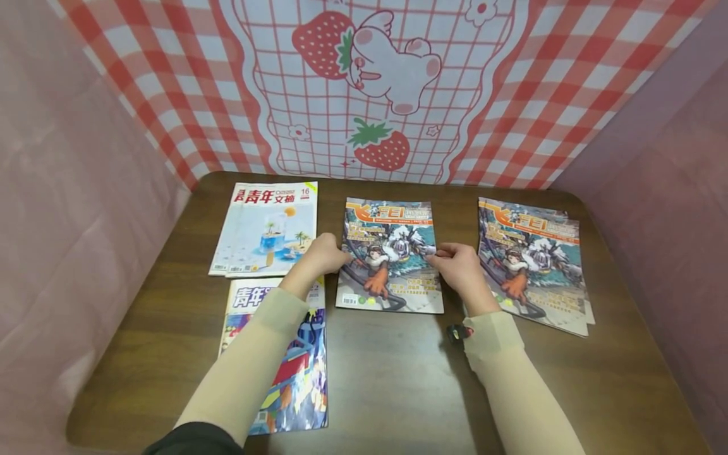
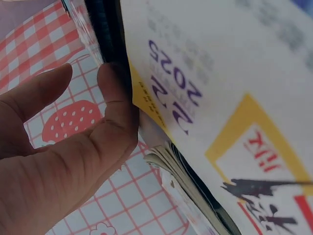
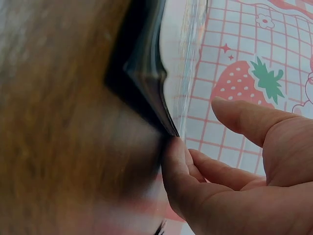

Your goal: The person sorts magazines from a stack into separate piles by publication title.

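Note:
A comic-style magazine (image 1: 390, 278) with an orange title lies upright in the middle of the table. My left hand (image 1: 323, 256) is at its left edge, and my right hand (image 1: 458, 268) is at its right edge. The left wrist view shows the left thumb (image 2: 54, 88) standing apart from the fingers, with a fingertip beside the dark page edges. In the right wrist view, fingertips (image 3: 175, 154) meet the edge of the magazine pages (image 3: 151, 63). The right thumb (image 3: 239, 115) stays apart from them, with the curtain visible in the gap.
Overlapping white magazines (image 1: 267, 234) lie at the back left. A colourful magazine (image 1: 309, 385) lies before them, partly under my left forearm. More copies of the comic magazine (image 1: 529, 272) are stacked at the right on the brown table (image 1: 387, 379). A checked curtain (image 1: 193, 82) hangs behind.

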Tool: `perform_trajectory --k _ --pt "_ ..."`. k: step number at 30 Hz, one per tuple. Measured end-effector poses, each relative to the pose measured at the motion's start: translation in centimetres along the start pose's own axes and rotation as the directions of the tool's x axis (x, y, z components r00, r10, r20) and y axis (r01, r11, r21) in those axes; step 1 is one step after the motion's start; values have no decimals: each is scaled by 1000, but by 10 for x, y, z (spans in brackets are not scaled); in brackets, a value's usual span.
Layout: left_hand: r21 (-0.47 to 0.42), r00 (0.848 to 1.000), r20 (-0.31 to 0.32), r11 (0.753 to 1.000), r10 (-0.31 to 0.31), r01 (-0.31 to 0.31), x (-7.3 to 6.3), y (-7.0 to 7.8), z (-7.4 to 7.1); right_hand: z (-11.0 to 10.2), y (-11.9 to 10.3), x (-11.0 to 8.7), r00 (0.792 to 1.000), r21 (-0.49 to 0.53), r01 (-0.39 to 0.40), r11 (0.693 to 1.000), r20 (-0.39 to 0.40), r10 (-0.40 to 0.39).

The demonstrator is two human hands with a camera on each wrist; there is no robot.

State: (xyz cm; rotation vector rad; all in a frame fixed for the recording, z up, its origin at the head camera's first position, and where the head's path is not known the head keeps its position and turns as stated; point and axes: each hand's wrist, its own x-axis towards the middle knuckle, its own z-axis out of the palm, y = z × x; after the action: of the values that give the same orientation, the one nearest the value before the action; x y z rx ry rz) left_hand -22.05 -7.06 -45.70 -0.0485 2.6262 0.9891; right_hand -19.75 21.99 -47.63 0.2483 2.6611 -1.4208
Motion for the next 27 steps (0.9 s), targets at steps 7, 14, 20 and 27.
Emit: perform_trajectory --k 7,14,20,27 --pt "-77 999 5 996 39 -39 -2 3 1 0 1 1 1000 24 -14 1000 20 13" --pt "-213 998 10 976 58 -54 -4 6 3 1 2 1 999 43 -32 999 12 31" --pt "-236 999 -18 971 44 -47 -3 4 6 1 2 2 999 50 -38 998 8 38" --pt "-317 998 -5 947 58 -57 -2 2 8 0 2 1 999 75 -46 996 33 43"
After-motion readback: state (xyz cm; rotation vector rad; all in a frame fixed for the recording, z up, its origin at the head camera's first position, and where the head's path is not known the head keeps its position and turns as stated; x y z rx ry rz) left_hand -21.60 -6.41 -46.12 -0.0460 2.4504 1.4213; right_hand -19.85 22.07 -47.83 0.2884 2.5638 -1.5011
